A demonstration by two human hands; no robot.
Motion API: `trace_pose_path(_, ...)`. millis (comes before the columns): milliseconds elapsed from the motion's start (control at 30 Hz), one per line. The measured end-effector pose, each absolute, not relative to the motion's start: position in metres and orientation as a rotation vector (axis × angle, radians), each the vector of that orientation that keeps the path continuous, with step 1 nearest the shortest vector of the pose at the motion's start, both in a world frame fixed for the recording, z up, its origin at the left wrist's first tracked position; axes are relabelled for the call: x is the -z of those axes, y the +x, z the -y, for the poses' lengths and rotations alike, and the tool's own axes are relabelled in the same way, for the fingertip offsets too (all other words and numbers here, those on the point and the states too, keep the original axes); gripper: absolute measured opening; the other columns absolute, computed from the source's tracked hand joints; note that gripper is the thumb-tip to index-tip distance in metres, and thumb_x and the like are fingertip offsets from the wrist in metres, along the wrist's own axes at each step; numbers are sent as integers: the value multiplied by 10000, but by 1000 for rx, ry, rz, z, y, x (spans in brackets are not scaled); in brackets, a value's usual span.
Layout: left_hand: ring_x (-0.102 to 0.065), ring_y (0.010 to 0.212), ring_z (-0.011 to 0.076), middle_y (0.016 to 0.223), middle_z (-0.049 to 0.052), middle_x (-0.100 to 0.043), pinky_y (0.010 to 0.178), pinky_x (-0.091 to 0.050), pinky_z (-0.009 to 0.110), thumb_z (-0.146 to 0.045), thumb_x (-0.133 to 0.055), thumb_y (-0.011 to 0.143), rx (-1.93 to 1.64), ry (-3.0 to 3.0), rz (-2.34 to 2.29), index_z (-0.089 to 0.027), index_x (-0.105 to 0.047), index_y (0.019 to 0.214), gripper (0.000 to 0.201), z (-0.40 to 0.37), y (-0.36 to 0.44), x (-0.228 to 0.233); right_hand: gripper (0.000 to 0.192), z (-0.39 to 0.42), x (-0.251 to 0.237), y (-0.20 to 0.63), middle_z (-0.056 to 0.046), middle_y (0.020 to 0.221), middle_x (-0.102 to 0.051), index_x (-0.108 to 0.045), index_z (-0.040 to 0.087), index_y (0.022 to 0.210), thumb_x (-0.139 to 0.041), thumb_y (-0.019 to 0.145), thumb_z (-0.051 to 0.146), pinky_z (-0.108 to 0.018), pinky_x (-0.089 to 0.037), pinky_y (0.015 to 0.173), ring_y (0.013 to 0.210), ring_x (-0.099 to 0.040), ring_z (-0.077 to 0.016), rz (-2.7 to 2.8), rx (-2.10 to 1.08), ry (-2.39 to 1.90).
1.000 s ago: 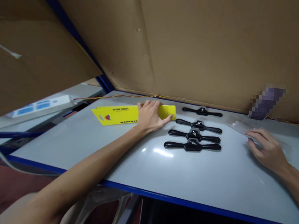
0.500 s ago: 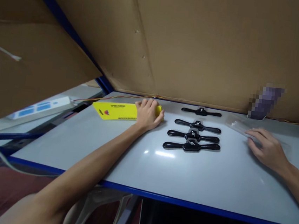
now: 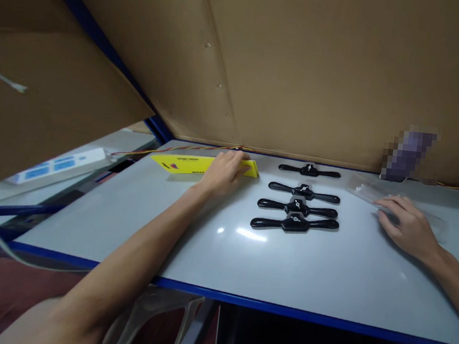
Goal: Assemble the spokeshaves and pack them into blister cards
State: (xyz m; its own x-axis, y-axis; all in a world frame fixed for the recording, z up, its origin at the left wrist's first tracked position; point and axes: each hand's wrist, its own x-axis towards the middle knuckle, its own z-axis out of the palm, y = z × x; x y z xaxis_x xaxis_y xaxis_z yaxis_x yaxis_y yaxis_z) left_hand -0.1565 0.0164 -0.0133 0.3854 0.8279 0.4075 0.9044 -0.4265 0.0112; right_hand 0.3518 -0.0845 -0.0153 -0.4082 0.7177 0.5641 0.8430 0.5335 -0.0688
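My left hand (image 3: 225, 170) is closed around the right part of a yellow printed card (image 3: 187, 165), which is tilted up at the back left of the table. Fingers and palm cover some of its print. My right hand (image 3: 409, 226) lies at the right with fingers stretched out and thumb apart, touching a clear plastic package (image 3: 363, 188). Between the hands, several black spokeshaves lie in a column: one at the back (image 3: 309, 170), one nearer (image 3: 304, 191), another just in front of it (image 3: 297, 206), and the nearest one (image 3: 295, 222).
The white tabletop (image 3: 284, 274) has a blue front edge. Cardboard panels (image 3: 324, 67) rise behind and at the left. A white power strip (image 3: 62, 164) sits left of the table, and a pixelated purple object (image 3: 407, 156) leans at the back right. Twisted wires (image 3: 183, 147) run along the back.
The yellow card has tilted so that its face shows narrower, and its right end has shifted slightly right with my left hand. My right hand and the spokeshaves stay nearly the same.
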Motion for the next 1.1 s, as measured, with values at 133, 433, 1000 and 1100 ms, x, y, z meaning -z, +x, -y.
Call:
trace_pose_path(133,-627,1046,330,1085,158,-715,934,-464,444,-351,-407,1045,583,-2380,1523,-194,-658,1084,299,-16,-160,15,368,86,11,354,-240,1276,-713,-711,162,1298,-547,996,292,-596,-552,929,1176,-655,-442,2123,549,-1634)
trace_pose_path(433,-531,771,215,782,30,-577,745,-396,342,-587,-493,939,776,-2736,1799,-211,-525,799,402,-20,-150,27,474,71,19,371,-227,1488,-605,-675,163,1404,-434,1065,391,-551,-576,976,1224,-662,-415,2233,443,-1824)
trace_pose_path(1000,-424,547,159,563,-15,-467,592,-350,315,-303,-444,815,774,-2995,1492,-232,-416,673,161,30,-103,1,264,92,14,242,-127,1155,-776,-725,209,1209,-557,1012,157,-438,-569,883,1023,-716,-261,2472,262,-700)
trace_pose_path(1100,-430,523,157,543,-14,-496,569,-353,316,-287,-447,840,742,-3043,1372,-228,-460,673,177,36,-99,2,245,84,7,208,-110,994,-776,-745,190,1136,-524,1030,197,-400,-525,760,870,-694,-245,2572,280,-651)
